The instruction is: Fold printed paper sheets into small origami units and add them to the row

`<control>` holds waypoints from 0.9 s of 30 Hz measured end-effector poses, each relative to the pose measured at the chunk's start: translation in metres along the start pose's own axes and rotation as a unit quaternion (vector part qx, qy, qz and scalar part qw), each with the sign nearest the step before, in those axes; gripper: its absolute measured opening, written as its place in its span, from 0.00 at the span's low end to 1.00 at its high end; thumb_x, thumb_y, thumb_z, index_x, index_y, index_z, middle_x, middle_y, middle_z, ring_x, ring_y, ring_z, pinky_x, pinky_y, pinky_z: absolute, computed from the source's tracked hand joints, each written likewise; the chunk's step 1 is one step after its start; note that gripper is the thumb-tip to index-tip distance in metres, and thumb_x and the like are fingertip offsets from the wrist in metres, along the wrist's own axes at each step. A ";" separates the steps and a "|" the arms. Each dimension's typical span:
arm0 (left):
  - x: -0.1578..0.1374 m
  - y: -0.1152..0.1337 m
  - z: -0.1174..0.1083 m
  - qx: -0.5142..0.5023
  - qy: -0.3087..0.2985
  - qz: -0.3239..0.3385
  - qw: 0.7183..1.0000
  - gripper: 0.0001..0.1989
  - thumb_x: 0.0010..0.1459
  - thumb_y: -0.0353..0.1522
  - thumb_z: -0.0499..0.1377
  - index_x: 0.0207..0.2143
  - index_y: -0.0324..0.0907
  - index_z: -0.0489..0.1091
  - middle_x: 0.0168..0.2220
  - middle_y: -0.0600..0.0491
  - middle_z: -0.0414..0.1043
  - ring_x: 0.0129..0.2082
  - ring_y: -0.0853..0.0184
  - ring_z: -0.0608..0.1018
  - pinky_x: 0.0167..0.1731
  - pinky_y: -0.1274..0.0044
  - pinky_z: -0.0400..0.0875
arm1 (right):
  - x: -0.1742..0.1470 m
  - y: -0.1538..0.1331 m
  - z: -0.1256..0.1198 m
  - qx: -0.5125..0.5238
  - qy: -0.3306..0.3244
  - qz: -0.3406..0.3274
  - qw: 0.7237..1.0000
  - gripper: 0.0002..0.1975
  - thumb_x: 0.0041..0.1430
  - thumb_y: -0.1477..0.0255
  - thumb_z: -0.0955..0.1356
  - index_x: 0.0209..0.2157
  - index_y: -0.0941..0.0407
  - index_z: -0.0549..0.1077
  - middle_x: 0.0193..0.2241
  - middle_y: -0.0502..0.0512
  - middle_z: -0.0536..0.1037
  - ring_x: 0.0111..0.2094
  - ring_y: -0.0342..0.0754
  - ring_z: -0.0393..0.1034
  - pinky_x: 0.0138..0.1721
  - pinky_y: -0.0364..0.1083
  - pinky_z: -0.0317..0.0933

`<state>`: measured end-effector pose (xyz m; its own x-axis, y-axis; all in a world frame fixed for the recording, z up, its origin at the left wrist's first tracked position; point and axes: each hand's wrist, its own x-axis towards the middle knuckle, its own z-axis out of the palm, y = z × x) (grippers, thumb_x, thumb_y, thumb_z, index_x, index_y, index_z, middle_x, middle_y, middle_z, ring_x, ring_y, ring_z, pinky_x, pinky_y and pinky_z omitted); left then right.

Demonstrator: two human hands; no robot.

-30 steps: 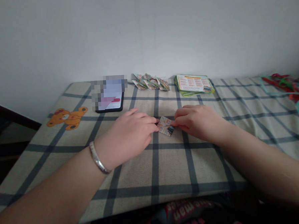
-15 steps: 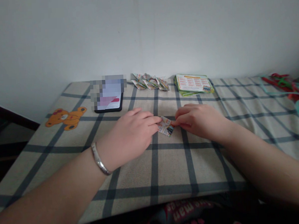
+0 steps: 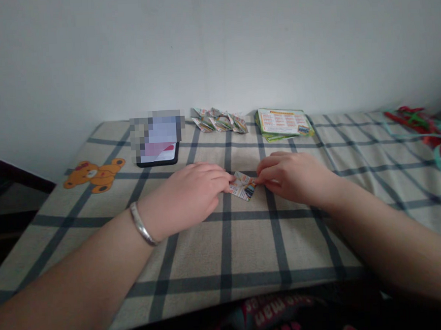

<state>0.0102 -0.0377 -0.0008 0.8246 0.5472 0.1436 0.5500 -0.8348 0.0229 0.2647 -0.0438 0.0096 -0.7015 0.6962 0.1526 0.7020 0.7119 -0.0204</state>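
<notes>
A small folded square of printed paper (image 3: 243, 186) lies on the checked tablecloth between my hands. My left hand (image 3: 192, 193), with a silver bracelet at the wrist, has its fingers together and the tips closed on the paper's left corner. On the opposite side, my right hand (image 3: 293, 178) pinches the right corner between thumb and forefinger. White, orange and blue print shows on the upper face, with creases meeting near its middle. Both hands rest low, close to the cloth. My left fingertips partly cover the paper's edge.
A phone (image 3: 158, 141) lies at the back left beside a bear figure (image 3: 95, 175). Several folded paper pieces (image 3: 220, 120) sit by the wall. Right of them is a stack of printed sheets (image 3: 285, 122). Red and green ribbons (image 3: 421, 120) lie at the far right.
My left hand has drawn slightly left, its fingers now closer together, so more of the folded paper shows. My right hand stays at the right corner.
</notes>
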 end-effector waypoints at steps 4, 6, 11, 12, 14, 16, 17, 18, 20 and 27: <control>-0.001 0.000 0.001 -0.012 0.000 -0.007 1.000 0.18 0.56 0.25 0.51 0.48 0.42 0.71 0.52 0.51 0.72 0.54 0.63 0.71 0.58 0.67 0.64 | 0.002 -0.005 0.003 -0.006 0.023 -0.020 1.000 0.10 0.61 0.76 0.64 0.35 0.56 0.78 0.39 0.54 0.78 0.40 0.48 0.69 0.36 0.45 0.58; 0.000 0.003 0.000 -0.004 0.003 -0.014 1.000 0.18 0.56 0.25 0.52 0.48 0.40 0.71 0.51 0.50 0.72 0.53 0.62 0.71 0.58 0.66 0.64 | 0.004 -0.007 0.005 -0.010 0.023 -0.024 0.999 0.11 0.62 0.75 0.63 0.37 0.57 0.77 0.36 0.56 0.78 0.38 0.49 0.69 0.36 0.46 0.58; 0.001 0.007 -0.001 -0.015 0.013 -0.019 1.000 0.13 0.60 0.28 0.52 0.46 0.41 0.71 0.49 0.51 0.73 0.51 0.63 0.72 0.56 0.67 0.65 | 0.007 -0.006 0.011 0.000 0.026 -0.050 0.998 0.13 0.63 0.73 0.63 0.46 0.52 0.76 0.39 0.55 0.77 0.40 0.50 0.68 0.38 0.46 0.59; 0.001 0.006 -0.001 -0.020 0.017 -0.017 1.000 0.13 0.61 0.29 0.52 0.47 0.42 0.71 0.49 0.51 0.73 0.51 0.63 0.72 0.56 0.67 0.65 | 0.008 -0.006 0.012 0.003 0.028 -0.058 0.998 0.14 0.62 0.74 0.63 0.47 0.52 0.76 0.40 0.56 0.77 0.43 0.51 0.67 0.40 0.47 0.59; 0.001 0.006 0.000 -0.020 0.021 -0.009 1.000 0.13 0.63 0.30 0.52 0.48 0.45 0.70 0.49 0.53 0.73 0.51 0.64 0.72 0.56 0.66 0.64 | 0.008 -0.007 0.013 0.015 0.031 -0.069 0.997 0.15 0.62 0.74 0.63 0.47 0.52 0.76 0.42 0.56 0.76 0.46 0.52 0.66 0.44 0.49 0.60; 0.002 0.006 -0.001 -0.006 0.018 0.000 1.000 0.13 0.63 0.30 0.52 0.48 0.45 0.71 0.49 0.53 0.72 0.51 0.63 0.72 0.56 0.65 0.64 | 0.008 -0.008 0.013 0.027 0.031 -0.074 0.996 0.14 0.61 0.75 0.63 0.46 0.53 0.76 0.43 0.57 0.77 0.46 0.52 0.67 0.46 0.49 0.61; 0.002 0.007 -0.001 0.004 0.015 0.002 1.000 0.13 0.63 0.30 0.52 0.47 0.45 0.71 0.48 0.53 0.72 0.51 0.62 0.71 0.56 0.65 0.65 | 0.008 -0.008 0.013 0.032 0.031 -0.074 0.996 0.14 0.61 0.76 0.63 0.45 0.54 0.77 0.42 0.57 0.77 0.45 0.51 0.67 0.46 0.49 0.61; 0.002 0.009 -0.002 0.013 0.011 0.001 1.000 0.13 0.62 0.29 0.52 0.46 0.45 0.71 0.48 0.53 0.72 0.51 0.62 0.71 0.55 0.65 0.65 | 0.008 -0.009 0.013 0.037 0.030 -0.074 0.996 0.14 0.60 0.76 0.64 0.45 0.54 0.77 0.42 0.56 0.77 0.45 0.51 0.68 0.46 0.49 0.62; 0.002 0.011 -0.002 0.024 0.007 -0.008 1.000 0.13 0.61 0.29 0.53 0.46 0.45 0.71 0.48 0.52 0.72 0.51 0.61 0.71 0.54 0.64 0.66 | 0.008 -0.009 0.013 0.046 0.031 -0.073 0.996 0.14 0.58 0.77 0.64 0.43 0.55 0.77 0.42 0.56 0.78 0.45 0.50 0.69 0.46 0.49 0.62; 0.002 0.014 -0.002 0.034 0.002 -0.009 0.999 0.12 0.64 0.31 0.52 0.46 0.45 0.72 0.49 0.52 0.71 0.50 0.61 0.72 0.52 0.64 0.68 | 0.007 -0.009 0.010 0.019 0.013 -0.049 0.999 0.14 0.57 0.77 0.64 0.42 0.53 0.78 0.41 0.54 0.77 0.42 0.50 0.69 0.43 0.48 0.62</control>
<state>0.0196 -0.0486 0.0019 0.8145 0.5611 0.1476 0.5720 -0.8192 -0.0419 0.2518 -0.0446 0.0006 -0.7634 0.6202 0.1805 0.6242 0.7802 -0.0412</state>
